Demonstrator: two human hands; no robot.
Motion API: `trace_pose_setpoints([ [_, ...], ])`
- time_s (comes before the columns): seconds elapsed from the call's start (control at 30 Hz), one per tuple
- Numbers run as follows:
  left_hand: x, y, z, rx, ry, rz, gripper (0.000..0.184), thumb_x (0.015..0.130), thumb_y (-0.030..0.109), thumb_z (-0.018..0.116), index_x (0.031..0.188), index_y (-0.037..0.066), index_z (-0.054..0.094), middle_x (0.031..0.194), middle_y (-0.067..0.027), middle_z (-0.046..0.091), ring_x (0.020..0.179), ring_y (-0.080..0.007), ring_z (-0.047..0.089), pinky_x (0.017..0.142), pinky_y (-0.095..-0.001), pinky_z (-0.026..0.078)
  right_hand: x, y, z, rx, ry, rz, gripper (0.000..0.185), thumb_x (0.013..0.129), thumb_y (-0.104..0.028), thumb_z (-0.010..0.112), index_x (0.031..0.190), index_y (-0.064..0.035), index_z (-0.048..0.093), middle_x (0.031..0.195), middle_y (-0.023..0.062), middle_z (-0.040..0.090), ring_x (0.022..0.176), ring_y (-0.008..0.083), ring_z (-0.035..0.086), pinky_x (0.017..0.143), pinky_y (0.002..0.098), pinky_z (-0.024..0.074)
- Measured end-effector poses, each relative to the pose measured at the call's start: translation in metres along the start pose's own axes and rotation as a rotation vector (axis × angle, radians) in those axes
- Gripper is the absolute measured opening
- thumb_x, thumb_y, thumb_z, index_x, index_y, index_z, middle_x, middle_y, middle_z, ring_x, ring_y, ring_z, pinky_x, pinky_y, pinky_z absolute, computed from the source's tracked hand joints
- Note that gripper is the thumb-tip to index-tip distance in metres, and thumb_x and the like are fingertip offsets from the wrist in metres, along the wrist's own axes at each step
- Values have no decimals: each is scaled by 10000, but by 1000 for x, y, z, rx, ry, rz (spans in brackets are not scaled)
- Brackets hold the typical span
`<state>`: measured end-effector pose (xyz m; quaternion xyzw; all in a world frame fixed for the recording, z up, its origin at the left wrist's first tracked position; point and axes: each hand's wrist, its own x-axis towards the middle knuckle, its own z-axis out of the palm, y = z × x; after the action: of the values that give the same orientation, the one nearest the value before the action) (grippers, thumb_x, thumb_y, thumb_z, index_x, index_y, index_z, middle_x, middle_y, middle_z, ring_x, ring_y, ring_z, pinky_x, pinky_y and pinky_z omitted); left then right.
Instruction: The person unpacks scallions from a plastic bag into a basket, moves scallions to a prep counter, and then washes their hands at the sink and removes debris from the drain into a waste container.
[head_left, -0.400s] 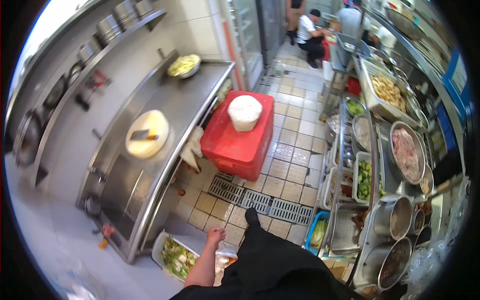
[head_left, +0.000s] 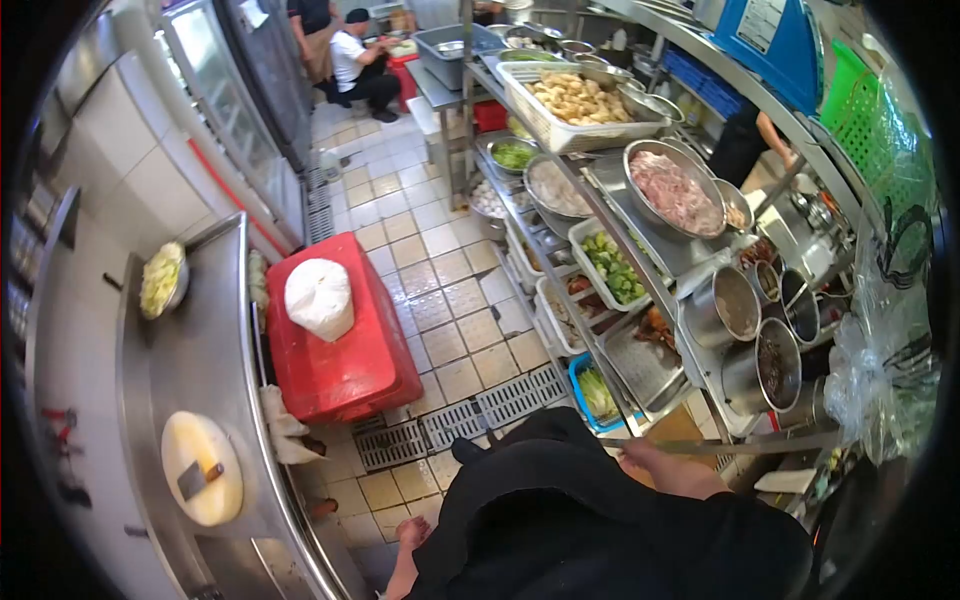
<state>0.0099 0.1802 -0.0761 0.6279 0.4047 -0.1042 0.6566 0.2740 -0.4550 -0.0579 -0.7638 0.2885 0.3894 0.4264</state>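
Observation:
My left hand hangs low beside my black clothing, its fingers loosely curled and nothing visible in them. It is nearest to the steel counter with a sink. My right hand is at my other side, beside a metal bar of the rack; its fingers are partly hidden, and I cannot tell whether it touches the bar. On the counter lies a round cutting board with a cleaver on it. A red cooler box stands ahead, topped by a white bucket-shaped bundle.
To the right, a metal rack holds a basket of yellowish pieces, a bowl of raw meat, a tray of green vegetables and steel pots. A drain grate crosses the tiled floor. A person crouches far ahead.
My view has swung to the right, so the counter sits further left and more of the rack shows. My right hand has come into view; my left hand is lower in the picture.

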Motion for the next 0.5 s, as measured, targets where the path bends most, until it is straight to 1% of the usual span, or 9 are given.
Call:
trace_pose_setpoints([
  [0.03,6,13,-16,15,-20,-10,79,907,45,658,973,44,614,817,-97,660,678,-239,671,564,-351,575,-33,-64,18,-163,76,95,249,903,-143,630,1123,-50,700,905,130,720,697,230,704,553,408,560],
  [0.07,3,35,-27,276,-62,-177,68,919,49,634,985,40,622,838,-97,665,686,-238,667,581,-353,574,-47,-88,24,-51,41,3,167,941,-179,619,1021,-55,698,819,90,693,641,207,675,501,412,522],
  [0.1,-2,47,-42,538,-98,-343,72,930,53,609,996,35,629,859,-98,670,694,-237,663,598,-355,574,-41,-93,32,50,55,-1,189,979,-248,617,1054,-88,684,870,82,698,692,202,692,524,382,524],
  [0.13,18,20,-65,514,-115,-72,80,938,63,595,1003,40,635,870,-93,676,693,-226,658,602,-356,569,-44,-105,37,85,28,-7,202,997,-306,625,1039,-112,664,889,62,690,709,193,691,547,348,526],
  [0.2,38,11,-94,491,-145,493,108,955,83,566,1017,50,647,892,-83,687,692,-204,649,610,-359,560,-55,-127,50,92,11,26,173,998,-285,630,1045,-120,647,899,50,681,724,185,693,569,328,530],
  [0.27,51,37,-99,-163,134,-354,125,971,73,540,1026,39,646,946,-98,710,723,-197,672,620,-357,569,-54,-132,56,73,-11,44,170,998,-268,616,1058,-111,643,899,50,677,713,188,692,568,335,536],
  [0.4,70,63,-94,-417,79,-302,147,974,39,529,1047,33,656,968,-115,724,770,-207,698,667,-354,587,-23,-121,67,-69,-26,145,222,988,-248,587,1128,-83,636,940,83,672,676,194,677,516,343,545],
  [0.47,51,98,-69,-462,87,-40,156,985,34,527,1044,54,670,964,-107,733,799,-201,714,698,-340,589,-31,-143,71,-61,-11,198,205,987,-235,584,1099,-73,640,921,87,670,655,186,667,494,333,531],
  [0.5,102,28,-67,-476,257,-323,153,982,41,546,1056,53,680,934,-79,731,820,-198,718,707,-333,589,-43,-161,78,-25,15,226,193,985,-229,588,1080,-71,645,906,89,669,645,181,662,490,328,523],
])
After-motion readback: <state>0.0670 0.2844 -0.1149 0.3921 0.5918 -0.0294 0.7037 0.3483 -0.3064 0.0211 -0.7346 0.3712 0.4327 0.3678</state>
